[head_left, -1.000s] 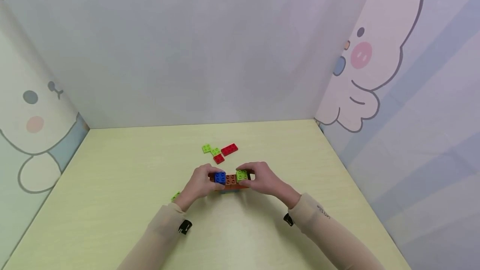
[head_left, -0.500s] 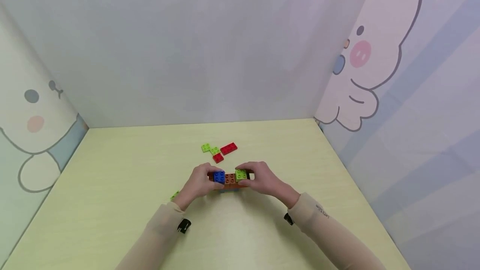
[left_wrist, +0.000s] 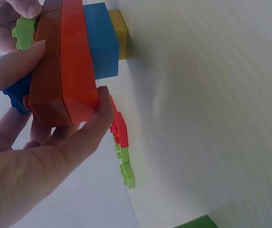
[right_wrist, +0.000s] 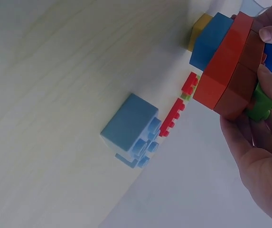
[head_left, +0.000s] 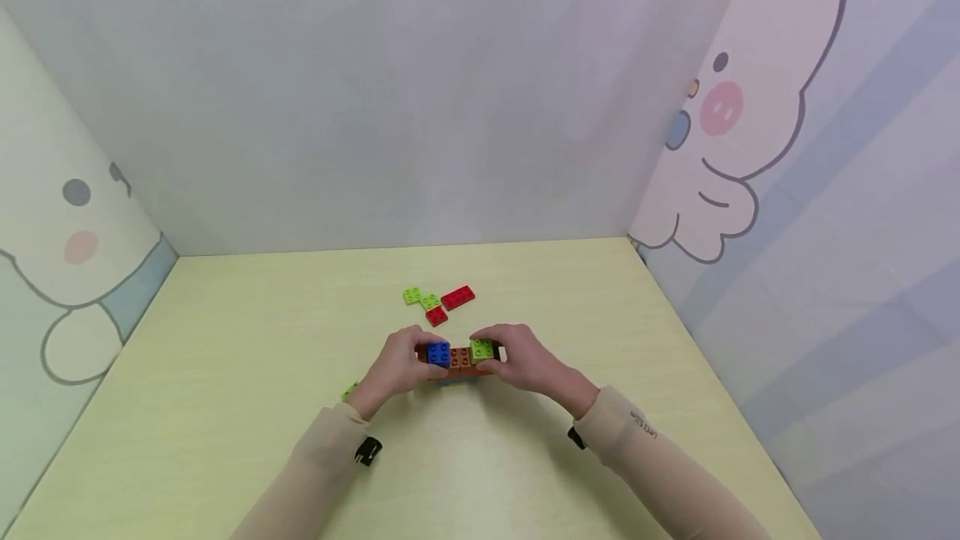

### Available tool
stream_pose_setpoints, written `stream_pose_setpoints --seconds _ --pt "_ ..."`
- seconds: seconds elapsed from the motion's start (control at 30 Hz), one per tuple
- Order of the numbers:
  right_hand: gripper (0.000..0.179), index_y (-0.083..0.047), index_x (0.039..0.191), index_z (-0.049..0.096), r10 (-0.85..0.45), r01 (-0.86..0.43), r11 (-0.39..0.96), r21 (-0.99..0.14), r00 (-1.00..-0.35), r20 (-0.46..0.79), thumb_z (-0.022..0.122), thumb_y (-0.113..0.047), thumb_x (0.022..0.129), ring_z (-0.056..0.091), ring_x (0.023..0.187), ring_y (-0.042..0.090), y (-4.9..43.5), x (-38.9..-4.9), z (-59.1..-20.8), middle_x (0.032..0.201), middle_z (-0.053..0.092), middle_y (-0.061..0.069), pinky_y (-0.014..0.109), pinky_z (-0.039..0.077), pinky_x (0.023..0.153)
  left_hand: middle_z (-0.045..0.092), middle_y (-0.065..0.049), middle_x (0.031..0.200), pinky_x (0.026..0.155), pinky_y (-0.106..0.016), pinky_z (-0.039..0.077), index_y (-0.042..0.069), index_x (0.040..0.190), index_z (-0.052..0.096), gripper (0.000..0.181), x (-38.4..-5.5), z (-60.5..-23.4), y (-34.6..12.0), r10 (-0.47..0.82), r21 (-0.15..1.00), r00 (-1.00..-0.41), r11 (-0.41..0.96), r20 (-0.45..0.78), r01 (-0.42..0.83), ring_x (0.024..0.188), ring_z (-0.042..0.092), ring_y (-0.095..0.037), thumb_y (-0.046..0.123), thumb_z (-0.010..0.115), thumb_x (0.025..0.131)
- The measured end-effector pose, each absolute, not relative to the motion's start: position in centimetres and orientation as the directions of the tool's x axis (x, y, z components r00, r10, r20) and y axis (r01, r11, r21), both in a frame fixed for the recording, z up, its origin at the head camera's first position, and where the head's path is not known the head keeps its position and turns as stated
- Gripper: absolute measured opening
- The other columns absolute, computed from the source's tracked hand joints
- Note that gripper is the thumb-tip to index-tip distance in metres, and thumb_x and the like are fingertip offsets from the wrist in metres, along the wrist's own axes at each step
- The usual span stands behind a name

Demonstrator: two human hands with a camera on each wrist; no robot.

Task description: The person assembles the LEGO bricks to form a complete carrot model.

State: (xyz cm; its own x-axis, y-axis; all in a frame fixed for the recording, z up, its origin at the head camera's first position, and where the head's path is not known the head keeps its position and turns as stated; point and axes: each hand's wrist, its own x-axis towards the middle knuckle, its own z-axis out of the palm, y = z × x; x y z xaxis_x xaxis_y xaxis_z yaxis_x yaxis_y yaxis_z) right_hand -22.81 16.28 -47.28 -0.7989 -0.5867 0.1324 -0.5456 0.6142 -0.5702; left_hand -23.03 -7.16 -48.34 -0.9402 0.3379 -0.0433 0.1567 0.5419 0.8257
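Note:
A build of stacked toy bricks stands between both hands. From the table up it has a yellow brick (left_wrist: 119, 33), a mid-blue brick (left_wrist: 101, 40), a long orange-red brick (left_wrist: 76, 61) and a row of brown bricks (head_left: 460, 357). On top, a dark blue brick (head_left: 438, 354) sits at the left and a lime green brick (head_left: 482, 349) at the right, with brown studs bare between. My left hand (head_left: 397, 363) pinches the dark blue brick, thumb nearest me and fingers behind. My right hand (head_left: 528, 359) pinches the lime brick likewise.
Behind the build lie two flat lime bricks (head_left: 412, 296), a long red brick (head_left: 458, 298) and a small red brick (head_left: 437, 317). Another green brick (head_left: 350, 391) lies by my left wrist. A light blue brick (right_wrist: 131, 123) rests on the table near my right hand.

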Motion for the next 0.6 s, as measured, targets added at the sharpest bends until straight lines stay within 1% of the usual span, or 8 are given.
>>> stream_pose_setpoints --seconds 0.13,0.23,0.37,0.47,0.53,0.6 --pt "0.037 -0.002 0.118 0.065 -0.596 -0.558 0.632 -0.538 -0.794 0.123 0.075 -0.013 0.084 0.058 0.088 0.011 16.13 -22.81 -47.02 0.109 0.066 0.004 0.039 0.051 0.078 0.056 0.001 0.089 0.073 -0.034 0.048 0.012 0.103 0.074 0.036 -23.12 -48.42 -7.13 0.34 0.823 -0.94 0.544 -0.038 0.164 0.083 0.052 -0.02 0.012 0.086 0.07" --pt "0.037 -0.002 0.117 0.065 -0.592 -0.551 0.634 -0.542 -0.797 0.118 0.076 -0.013 0.083 0.057 0.083 0.011 16.05 -22.87 -46.88 0.107 0.066 0.004 0.039 0.051 0.075 0.056 0.001 0.089 0.073 -0.034 0.048 0.013 0.103 0.074 0.035 -23.17 -48.43 -7.14 0.339 0.822 -0.94 0.545 -0.037 0.164 0.083 0.052 -0.019 0.012 0.086 0.07" --pt "0.037 -0.003 0.117 0.065 -0.59 -0.545 0.639 -0.543 -0.8 0.109 0.076 -0.013 0.083 0.057 0.081 0.01 15.98 -22.98 -46.79 0.106 0.066 0.004 0.038 0.052 0.074 0.056 0.001 0.089 0.073 -0.034 0.048 0.013 0.103 0.074 0.035 -23.21 -48.42 -7.19 0.339 0.823 -0.94 0.543 -0.036 0.165 0.083 0.052 -0.019 0.012 0.086 0.07" --pt "0.036 -0.004 0.116 0.066 -0.587 -0.54 0.644 -0.542 -0.803 0.104 0.076 -0.014 0.083 0.057 0.08 0.009 15.97 -23.0 -46.82 0.106 0.066 0.003 0.036 0.052 0.073 0.056 0.001 0.088 0.073 -0.034 0.048 0.012 0.103 0.074 0.036 -23.23 -48.48 -7.27 0.341 0.824 -0.94 0.541 -0.031 0.169 0.083 0.052 -0.019 0.012 0.086 0.07" --pt "0.035 -0.005 0.115 0.066 -0.582 -0.536 0.647 -0.542 -0.807 0.103 0.076 -0.015 0.083 0.057 0.079 0.008 15.99 -22.97 -46.82 0.105 0.066 0.003 0.032 0.051 0.071 0.056 0.001 0.088 0.073 -0.034 0.048 0.011 0.104 0.074 0.036 -23.22 -48.54 -7.25 0.346 0.825 -0.938 0.538 -0.028 0.174 0.083 0.052 -0.019 0.012 0.086 0.07" --pt "0.035 -0.005 0.115 0.067 -0.575 -0.527 0.651 -0.546 -0.812 0.099 0.076 -0.015 0.083 0.057 0.079 0.008 16.06 -22.94 -46.82 0.105 0.066 0.003 0.032 0.051 0.07 0.056 0.001 0.088 0.073 -0.034 0.048 0.011 0.104 0.074 0.036 -23.21 -48.54 -7.22 0.349 0.825 -0.937 0.536 -0.025 0.178 0.083 0.052 -0.019 0.011 0.086 0.07"
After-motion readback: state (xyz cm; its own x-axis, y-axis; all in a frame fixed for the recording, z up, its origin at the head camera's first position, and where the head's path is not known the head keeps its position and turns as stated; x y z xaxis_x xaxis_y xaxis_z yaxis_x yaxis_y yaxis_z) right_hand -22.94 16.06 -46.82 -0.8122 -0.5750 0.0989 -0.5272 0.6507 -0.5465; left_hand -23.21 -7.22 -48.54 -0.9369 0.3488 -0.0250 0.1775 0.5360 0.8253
